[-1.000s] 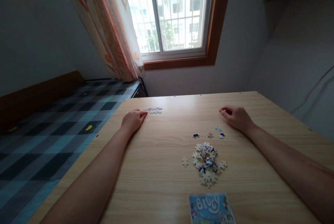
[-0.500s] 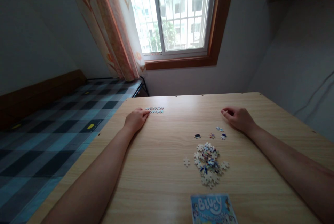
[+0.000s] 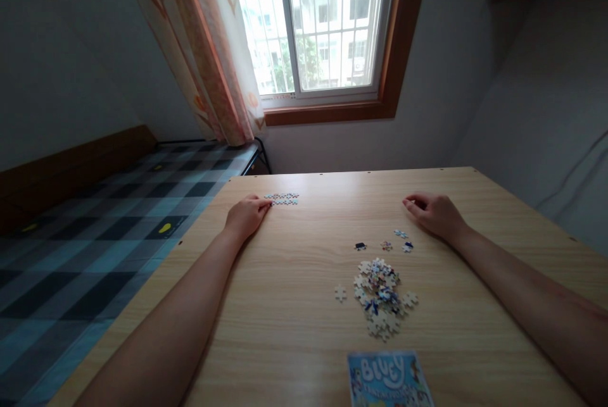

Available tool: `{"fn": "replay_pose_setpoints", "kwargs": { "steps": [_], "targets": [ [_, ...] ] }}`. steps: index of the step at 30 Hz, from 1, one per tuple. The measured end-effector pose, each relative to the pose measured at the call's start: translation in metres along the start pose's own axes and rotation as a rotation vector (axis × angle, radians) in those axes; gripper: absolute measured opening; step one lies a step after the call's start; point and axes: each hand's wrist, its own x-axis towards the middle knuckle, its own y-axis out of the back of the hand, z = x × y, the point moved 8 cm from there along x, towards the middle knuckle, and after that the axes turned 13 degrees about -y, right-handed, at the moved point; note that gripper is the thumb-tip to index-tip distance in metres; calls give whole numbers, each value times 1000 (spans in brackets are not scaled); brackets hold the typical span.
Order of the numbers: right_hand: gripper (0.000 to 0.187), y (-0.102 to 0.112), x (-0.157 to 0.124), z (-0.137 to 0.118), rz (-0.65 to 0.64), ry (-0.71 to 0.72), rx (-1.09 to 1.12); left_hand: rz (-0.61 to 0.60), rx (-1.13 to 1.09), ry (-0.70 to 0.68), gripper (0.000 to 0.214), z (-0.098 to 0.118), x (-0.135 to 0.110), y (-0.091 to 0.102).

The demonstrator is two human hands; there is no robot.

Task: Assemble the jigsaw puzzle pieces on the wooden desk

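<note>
At the far left of the table, my left hand [image 3: 246,215] has its thumb and fingers pinched on a small puzzle piece at the left end of the lower of two short rows of joined jigsaw pieces [image 3: 285,199]. My right hand [image 3: 433,212] rests on the far right part of the tabletop, its fingers curled in with nothing visible in them. Nearest to it lie a few loose puzzle pieces [image 3: 400,233], face up. Closer to me is a heap of jigsaw pieces [image 3: 380,293], some showing their plain backs.
A blue puzzle box [image 3: 387,378] marked "Bluey" lies at the near edge of the wooden table [image 3: 266,318]. One single piece [image 3: 341,294] sits left of the heap. A bed with a checked cover [image 3: 104,217] stands along the left, and a window [image 3: 332,27] is behind.
</note>
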Motion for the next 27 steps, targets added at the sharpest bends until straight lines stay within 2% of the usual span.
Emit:
{"fn": "replay_pose_setpoints", "kwargs": {
  "steps": [7,13,17,20,22,24,27],
  "targets": [
    [30,0,0,0,5,0,1,34,-10,6,37,3,-1,5],
    [30,-1,2,2,-6,-7,-10,246,-54,104,38,-10,-5,23],
    [30,-2,2,4,-4,-17,-12,359,-83,281,38,-30,-14,34],
    [30,-3,3,5,-16,-19,-14,318,-40,409,41,-41,-20,36],
    [30,-3,4,6,-20,-25,-8,263,4,399,43,-38,-19,35],
    [30,-1,5,7,-15,-34,0,199,51,313,44,-27,-14,32],
    [29,-1,7,8,-37,-58,-4,100,111,117,43,2,-4,27]
  ]
}}
